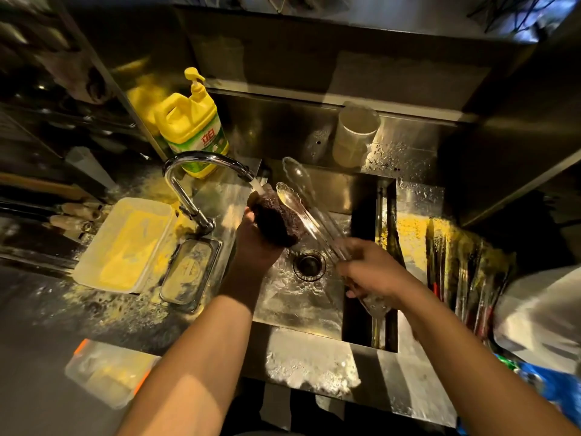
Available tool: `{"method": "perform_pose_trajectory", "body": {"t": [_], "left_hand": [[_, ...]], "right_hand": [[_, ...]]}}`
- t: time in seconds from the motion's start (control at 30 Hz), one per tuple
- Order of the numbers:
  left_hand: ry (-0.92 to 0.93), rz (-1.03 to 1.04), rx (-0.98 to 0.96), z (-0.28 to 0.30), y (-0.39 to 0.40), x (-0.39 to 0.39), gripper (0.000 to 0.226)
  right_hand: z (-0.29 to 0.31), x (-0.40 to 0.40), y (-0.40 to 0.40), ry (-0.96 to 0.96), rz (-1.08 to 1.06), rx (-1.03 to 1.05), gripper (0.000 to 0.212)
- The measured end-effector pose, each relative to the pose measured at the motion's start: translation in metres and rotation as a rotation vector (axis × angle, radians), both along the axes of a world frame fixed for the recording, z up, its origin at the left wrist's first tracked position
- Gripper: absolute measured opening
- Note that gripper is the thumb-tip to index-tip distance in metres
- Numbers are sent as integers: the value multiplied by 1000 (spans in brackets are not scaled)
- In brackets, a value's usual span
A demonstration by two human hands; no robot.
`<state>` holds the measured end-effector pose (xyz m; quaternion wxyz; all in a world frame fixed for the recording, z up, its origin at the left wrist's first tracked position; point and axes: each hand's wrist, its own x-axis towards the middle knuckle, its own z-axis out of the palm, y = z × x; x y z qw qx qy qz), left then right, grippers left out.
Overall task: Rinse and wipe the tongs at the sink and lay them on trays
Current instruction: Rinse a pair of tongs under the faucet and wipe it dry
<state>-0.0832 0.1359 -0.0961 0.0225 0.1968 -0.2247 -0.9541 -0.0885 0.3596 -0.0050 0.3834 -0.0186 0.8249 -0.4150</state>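
Observation:
Clear plastic tongs slant over the steel sink, tips up toward the back wall. My right hand grips their handle end above the drain. My left hand holds a dark scouring sponge pressed against the lower tong arm. Water runs from the curved chrome tap onto the sponge and tongs. Another utensil stands in the narrow slot at the sink's right side, partly hidden by my right hand.
A yellow detergent pump bottle stands behind the tap. A white tray and a small steel tray lie on the left counter. A clear cup sits on the back ledge. Several utensils lie on the right.

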Motion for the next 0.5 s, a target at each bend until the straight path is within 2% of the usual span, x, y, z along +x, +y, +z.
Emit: {"method": "perform_pose_trajectory", "body": {"t": [0.07,0.13,0.23,0.37,0.47,0.5], "left_hand": [[22,-6,-9,3,2,1,29],[-55,50,4,2,3,0,33],[-159,105,-28,2,1,-3,34],[-333,-6,-275,13,13,-22,33],[-600,-60,-488,18,3,-44,23],[-656,-57,-536,15,-1,-49,24]], "right_hand": [[0,0,-2,-48,-4,6,69],[1,-2,-3,-70,-13,-21,65],[6,3,-6,-29,85,14,52],[6,12,-17,-14,125,26,45],[7,17,-15,-27,155,14,14],[7,17,-13,-39,166,9,16]]}}
